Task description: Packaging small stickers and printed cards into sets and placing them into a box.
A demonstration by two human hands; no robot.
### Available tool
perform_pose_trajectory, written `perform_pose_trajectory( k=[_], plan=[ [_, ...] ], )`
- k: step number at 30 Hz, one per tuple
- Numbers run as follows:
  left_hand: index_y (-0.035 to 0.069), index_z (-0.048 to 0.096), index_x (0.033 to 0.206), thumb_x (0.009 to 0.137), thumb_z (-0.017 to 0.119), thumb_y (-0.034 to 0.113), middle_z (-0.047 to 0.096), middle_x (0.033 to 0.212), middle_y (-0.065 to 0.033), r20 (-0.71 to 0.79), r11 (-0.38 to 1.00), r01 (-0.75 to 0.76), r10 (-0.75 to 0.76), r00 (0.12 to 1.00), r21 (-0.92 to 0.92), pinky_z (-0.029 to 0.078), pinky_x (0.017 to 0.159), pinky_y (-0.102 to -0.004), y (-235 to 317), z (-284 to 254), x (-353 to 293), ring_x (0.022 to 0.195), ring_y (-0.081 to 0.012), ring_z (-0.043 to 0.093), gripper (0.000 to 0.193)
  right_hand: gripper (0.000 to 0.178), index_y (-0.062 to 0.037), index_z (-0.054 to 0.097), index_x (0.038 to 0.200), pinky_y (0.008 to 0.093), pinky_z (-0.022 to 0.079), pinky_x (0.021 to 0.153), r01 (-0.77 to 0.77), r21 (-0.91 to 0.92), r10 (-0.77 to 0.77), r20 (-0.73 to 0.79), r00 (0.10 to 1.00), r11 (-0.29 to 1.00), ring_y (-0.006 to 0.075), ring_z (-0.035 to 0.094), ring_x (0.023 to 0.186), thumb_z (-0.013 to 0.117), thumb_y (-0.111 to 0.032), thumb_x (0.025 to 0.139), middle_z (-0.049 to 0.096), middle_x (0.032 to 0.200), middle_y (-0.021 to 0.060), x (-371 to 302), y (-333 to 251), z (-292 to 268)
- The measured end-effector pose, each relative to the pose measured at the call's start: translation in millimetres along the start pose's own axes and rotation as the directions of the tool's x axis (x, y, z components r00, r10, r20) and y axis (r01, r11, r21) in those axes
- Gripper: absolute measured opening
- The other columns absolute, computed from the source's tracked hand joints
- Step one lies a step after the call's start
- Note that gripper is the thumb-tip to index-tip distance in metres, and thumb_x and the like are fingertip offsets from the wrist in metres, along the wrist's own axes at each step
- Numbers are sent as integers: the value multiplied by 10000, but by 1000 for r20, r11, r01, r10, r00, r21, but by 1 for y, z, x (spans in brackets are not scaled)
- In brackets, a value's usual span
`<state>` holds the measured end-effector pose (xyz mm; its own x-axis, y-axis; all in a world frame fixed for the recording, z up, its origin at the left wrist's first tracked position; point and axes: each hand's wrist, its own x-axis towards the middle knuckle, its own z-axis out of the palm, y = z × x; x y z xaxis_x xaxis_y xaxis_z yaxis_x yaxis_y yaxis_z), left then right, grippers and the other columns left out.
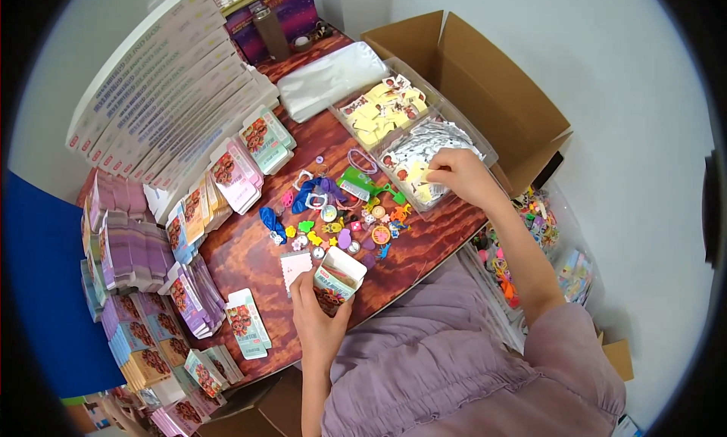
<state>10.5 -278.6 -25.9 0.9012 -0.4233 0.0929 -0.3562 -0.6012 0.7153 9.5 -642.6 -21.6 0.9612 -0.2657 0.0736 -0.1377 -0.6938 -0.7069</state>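
My left hand (322, 319) is wrapped round a small light-green carton (335, 284) with a picture on its side, its top open and tilted upward. A pale, scalloped-edged card (295, 270) lies just beside it. My right hand (460, 178) reaches over the near compartment of a clear plastic tray (435, 212), fingers pinched together. White packets (432, 144) and yellow slips (410, 173) lie under those fingers; whether they grip one is hard to see. More yellow slips (385, 111) fill the far compartment. Small coloured toys (344, 223) are scattered between my hands.
A flattened green carton (247, 323) lies left of my left hand. Stacks of folded cartons (136, 251) line the table's left side. Clear plastic bags (333, 77) lie behind the tray. An open cardboard box (492, 88) stands at the back right, and bagged toys (530, 217) sit below the edge.
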Motion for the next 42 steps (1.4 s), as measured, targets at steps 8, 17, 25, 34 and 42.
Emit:
perform_pose_trajectory(
  k=[8, 17, 25, 34, 42],
  plan=[
    [-4, 452, 1333, 673, 843, 88, 492, 1244, -192, -2, 1000, 17, -17, 1000, -20, 445, 966, -416, -2, 4, 4, 1151, -369, 523, 772, 138, 3, 712, 949, 264, 434, 634, -173, 14, 170, -259, 951, 985, 97, 517, 676, 628, -72, 869, 579, 724, 66, 22, 1, -30],
    [1, 448, 1359, 712, 829, 122, 472, 1294, -211, 19, 999, 47, -47, 999, -4, 469, 954, -432, -4, 0, -2, 1173, -391, 531, 761, 112, 13, 696, 855, 367, 497, 713, -84, -120, 55, -224, 973, 989, 258, 656, 780, 671, -94, 835, 683, 868, 126, 3, 26, -40],
    [-11, 450, 1365, 668, 843, 77, 485, 1254, -185, 7, 999, 34, -34, 999, -37, 447, 959, -411, -2, 0, -5, 1152, -358, 525, 805, 219, -63, 696, 798, 405, 499, 793, -170, -481, 90, -184, 979, 860, 323, 636, 904, 750, -268, 744, 652, 886, 127, 13, 33, -28],
    [-1, 450, 1365, 700, 827, 110, 476, 1290, -213, 8, 998, 40, -40, 999, -38, 461, 966, -439, -6, -6, -9, 1187, -397, 521, 772, 182, -41, 662, 756, 385, 502, 665, -167, -164, 143, -147, 979, 972, 253, 662, 762, 778, -171, 703, 677, 785, 102, 17, 49, -33],
    [-2, 445, 1373, 701, 827, 109, 479, 1292, -211, -17, 999, 25, -25, 1000, -26, 465, 961, -434, -12, -12, -11, 1175, -396, 531, 781, 111, -68, 631, 832, 210, 426, 557, -309, 593, 342, 60, 938, 744, 54, 551, 626, 678, -147, 894, 633, 729, -6, 13, 26, -42]
  ],
)
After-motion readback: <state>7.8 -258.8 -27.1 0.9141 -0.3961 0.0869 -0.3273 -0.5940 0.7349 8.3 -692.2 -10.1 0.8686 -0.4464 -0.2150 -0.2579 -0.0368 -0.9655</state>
